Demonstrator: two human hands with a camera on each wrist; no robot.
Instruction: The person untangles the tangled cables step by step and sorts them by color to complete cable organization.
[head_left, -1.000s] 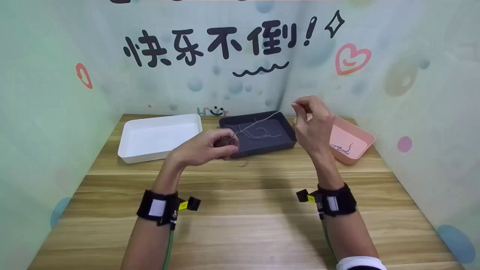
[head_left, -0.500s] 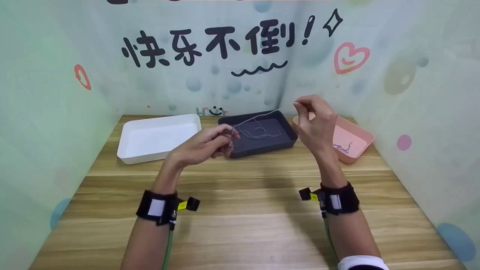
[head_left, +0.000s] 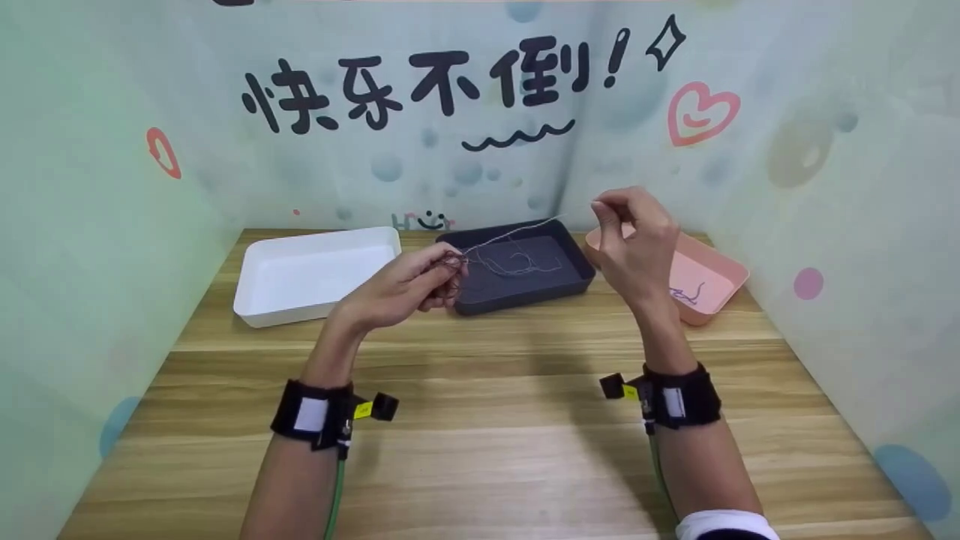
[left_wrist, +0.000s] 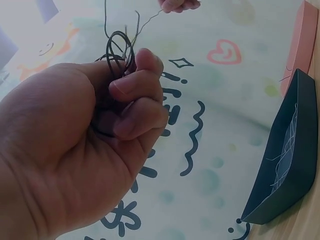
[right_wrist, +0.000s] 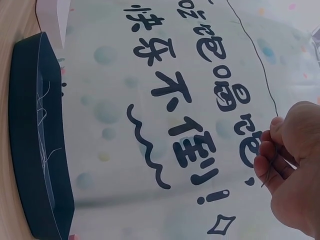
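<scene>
My left hand (head_left: 401,289) is raised in front of the dark grey tray (head_left: 529,295), its fingers curled round a tangled bundle of thread (head_left: 451,262). In the left wrist view the dark loops of the bundle (left_wrist: 121,47) stick out above thumb and fingers. A single thin strand (head_left: 510,232) runs from it, up and to the right, toward my right hand (head_left: 637,244). That hand is raised before the pink tray (head_left: 712,262), thumb and fingertips pinching the strand, whose short tail (right_wrist: 266,179) hangs below the fingers in the right wrist view.
Several pale loose threads (head_left: 517,268) lie in the dark grey tray. A white tray (head_left: 319,274) stands to its left. In the pink tray are short purple threads (head_left: 686,295). All three trays stand along the back of the wooden table (head_left: 480,420), before a printed curtain (head_left: 480,172).
My left hand has turned and its fingers have closed in tighter round the bundle, moving slightly up. The right hand has shifted a little up and right, with the strand still stretched between both hands.
</scene>
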